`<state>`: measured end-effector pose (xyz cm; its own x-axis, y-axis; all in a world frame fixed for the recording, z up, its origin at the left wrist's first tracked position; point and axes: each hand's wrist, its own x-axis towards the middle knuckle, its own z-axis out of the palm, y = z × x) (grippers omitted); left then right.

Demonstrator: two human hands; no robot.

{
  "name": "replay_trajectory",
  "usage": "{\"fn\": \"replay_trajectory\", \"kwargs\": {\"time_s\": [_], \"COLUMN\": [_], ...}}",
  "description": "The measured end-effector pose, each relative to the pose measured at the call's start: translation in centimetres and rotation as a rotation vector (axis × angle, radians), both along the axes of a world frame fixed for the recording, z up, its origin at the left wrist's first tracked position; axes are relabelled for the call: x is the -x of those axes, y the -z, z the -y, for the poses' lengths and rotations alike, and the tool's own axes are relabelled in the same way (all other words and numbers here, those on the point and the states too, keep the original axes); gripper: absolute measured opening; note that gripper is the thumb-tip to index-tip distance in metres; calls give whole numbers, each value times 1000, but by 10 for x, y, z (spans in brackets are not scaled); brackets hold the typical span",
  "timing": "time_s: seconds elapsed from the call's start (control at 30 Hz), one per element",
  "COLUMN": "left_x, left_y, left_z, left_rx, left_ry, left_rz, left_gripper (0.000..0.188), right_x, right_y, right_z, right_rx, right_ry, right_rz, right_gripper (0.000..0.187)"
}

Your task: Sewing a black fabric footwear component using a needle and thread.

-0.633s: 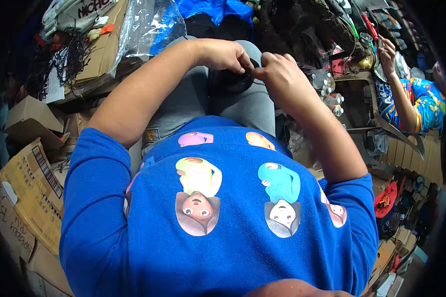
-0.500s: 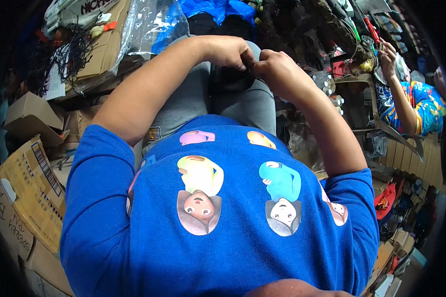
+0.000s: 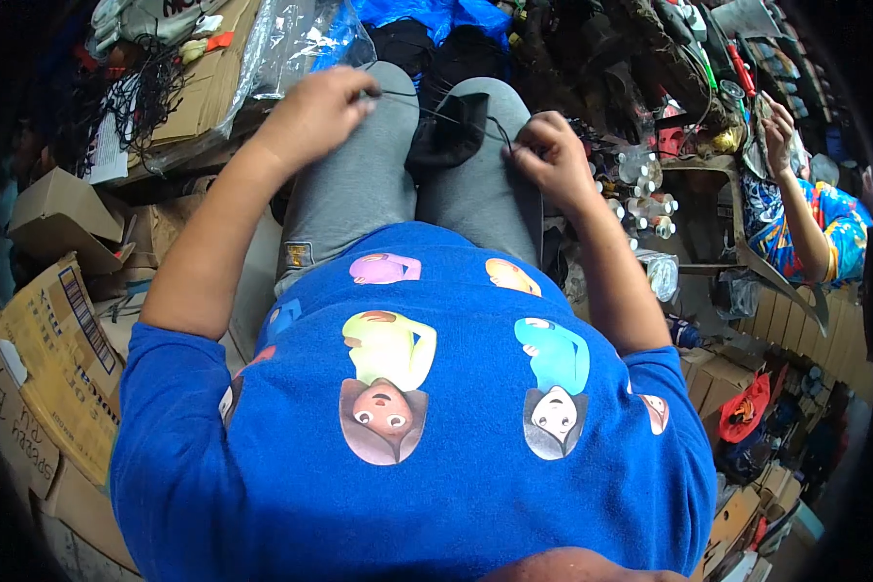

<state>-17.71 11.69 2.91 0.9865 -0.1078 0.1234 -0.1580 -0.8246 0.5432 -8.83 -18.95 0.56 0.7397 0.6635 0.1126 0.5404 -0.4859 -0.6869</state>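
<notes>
Parted now, the left hand (image 3: 325, 109) and right hand (image 3: 553, 155) have drawn away from where they met over the lap, the left travelling farther. Nearest is the blue shirt (image 3: 456, 495), then the grey trousers (image 3: 349, 194). A black piece (image 3: 446, 145) rests on the inner thighs, a thin black cord (image 3: 398, 93) running across it. The right hand seems to pinch the cord just beside the piece; the left, blurred, appears closed on its other stretch above the left knee. I judge the step in hand to be pulling the cord taut; the next move calls for even tension and the piece kept from twisting. Farther off are clear bottles (image 3: 640, 209) and another person's raised hand (image 3: 778, 136).
</notes>
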Motion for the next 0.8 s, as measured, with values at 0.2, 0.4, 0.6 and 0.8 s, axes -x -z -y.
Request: {"fn": "replay_trajectory", "kwargs": {"time_s": [0.2,0.4,0.6,0.8], "left_x": [-26,-25,-35,-19], "left_y": [6,-3,22,-11], "left_z": [41,85,51,-55], "left_rx": [724,1940,1912,487], "left_ry": [-108,68,48,102], "left_rz": [221,-284,-534,-236], "left_gripper": [22,38,35,31], "right_x": [-14,-6,9,-15], "right_y": [19,2,10,11], "right_z": [-12,-26,6,95], "right_rx": [-727,-1578,-1167,16], "right_ry": [524,91,173,160], "right_rz": [-582,-1535,-1358,-727], "right_gripper": [41,44,50,51]}}
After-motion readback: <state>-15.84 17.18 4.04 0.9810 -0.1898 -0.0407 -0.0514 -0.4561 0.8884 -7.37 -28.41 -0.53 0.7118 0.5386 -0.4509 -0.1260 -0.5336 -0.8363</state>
